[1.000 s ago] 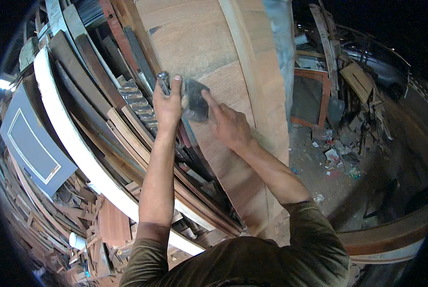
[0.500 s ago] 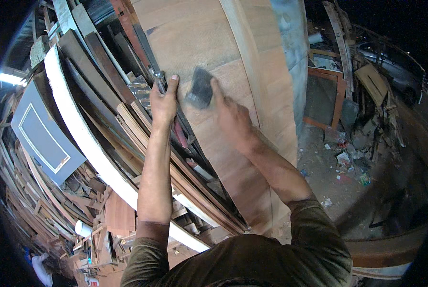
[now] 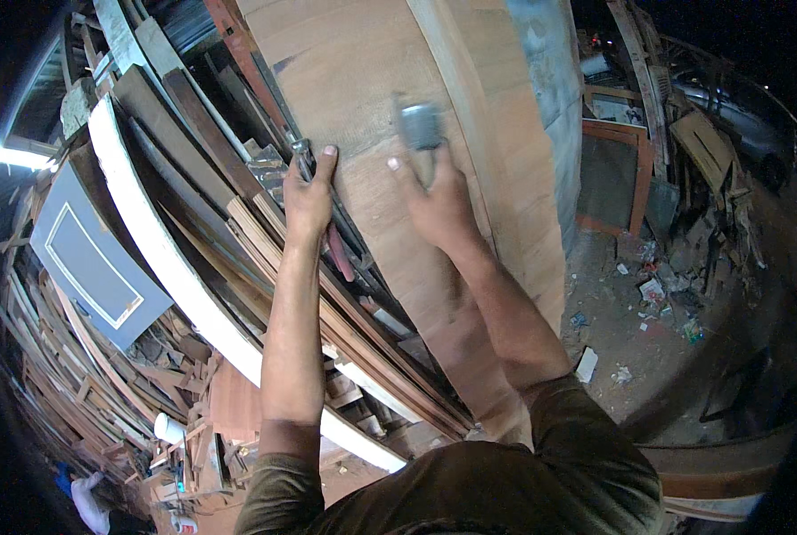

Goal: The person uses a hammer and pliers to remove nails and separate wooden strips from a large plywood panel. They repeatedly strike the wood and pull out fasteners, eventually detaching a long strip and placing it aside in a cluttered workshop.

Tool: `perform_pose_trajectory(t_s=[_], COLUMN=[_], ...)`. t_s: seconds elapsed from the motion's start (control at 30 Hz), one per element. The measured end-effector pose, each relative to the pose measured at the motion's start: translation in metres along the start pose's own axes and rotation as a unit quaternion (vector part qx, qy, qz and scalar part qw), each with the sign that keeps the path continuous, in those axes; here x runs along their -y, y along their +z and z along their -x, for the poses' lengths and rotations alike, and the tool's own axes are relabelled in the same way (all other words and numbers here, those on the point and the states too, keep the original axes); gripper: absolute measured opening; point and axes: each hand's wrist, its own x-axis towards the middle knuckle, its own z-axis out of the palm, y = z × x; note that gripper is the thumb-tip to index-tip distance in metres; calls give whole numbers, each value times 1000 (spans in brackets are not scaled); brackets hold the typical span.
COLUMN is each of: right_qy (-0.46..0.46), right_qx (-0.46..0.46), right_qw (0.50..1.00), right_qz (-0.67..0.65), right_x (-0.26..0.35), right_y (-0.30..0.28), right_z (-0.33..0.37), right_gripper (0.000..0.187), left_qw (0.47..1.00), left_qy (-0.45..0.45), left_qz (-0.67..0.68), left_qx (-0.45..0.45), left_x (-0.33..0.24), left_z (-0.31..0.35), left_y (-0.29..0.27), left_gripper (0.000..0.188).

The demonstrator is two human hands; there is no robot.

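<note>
A tall, tapering wooden panel [image 3: 363,98] with a raised strip stands before me. My left hand [image 3: 309,196] is closed at its left edge, thumb up along the wood. A metal tool head [image 3: 302,153] sticks out above that fist. Below it, beside the wrist, shows a pinkish-red handle [image 3: 338,254]; whether the two are one tool I cannot tell. My right hand [image 3: 441,201] is over the panel's face, its thumb apart from the fingers. It grips a small grey block-like piece [image 3: 421,125], smeared by motion, its kind unclear.
Long boards [image 3: 238,214] and a white curved plank [image 3: 140,214] lean at the left, next to a grey door panel [image 3: 95,267]. Rubble [image 3: 657,290] and an orange-framed screen [image 3: 612,178] are at the right. At lower left, a person [image 3: 91,504] is partly visible.
My right hand has moved up and rightward across the panel with the grey piece, which has turned. The left hand stays at the panel's edge. The view has shifted slightly.
</note>
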Motion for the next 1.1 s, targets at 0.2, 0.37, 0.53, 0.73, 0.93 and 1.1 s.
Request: perform_pose_trajectory(t_s=[0.2, 0.37, 0.53, 0.73, 0.93, 1.1], right_qy=[329, 401, 411, 434, 375, 381], right_qx=[-94, -91, -41, -99, -100, -50], right_qw=[858, 825, 795, 781, 778, 814], right_qz=[-384, -387, -443, -438, -494, -436], right_x=[23, 11, 16, 17, -1, 10], right_y=[0, 20, 33, 54, 52, 39], right_z=[38, 49, 37, 35, 48, 25], right_gripper=[41, 39, 38, 42, 36, 32], left_qw=[999, 999, 998, 990, 990, 988], left_qy=[40, 12, 6, 42, 32, 53], left_qz=[-13, 14, 32, 94, 92, 85], left_qx=[-6, 42, 55, 93, 102, 120], left_x=[15, 17, 8, 6, 4, 22], left_z=[-8, -12, -9, -10, -16, -19], left_y=[-9, -10, -17, -20, -20, -28], left_gripper=[43, 32, 31, 37, 34, 35])
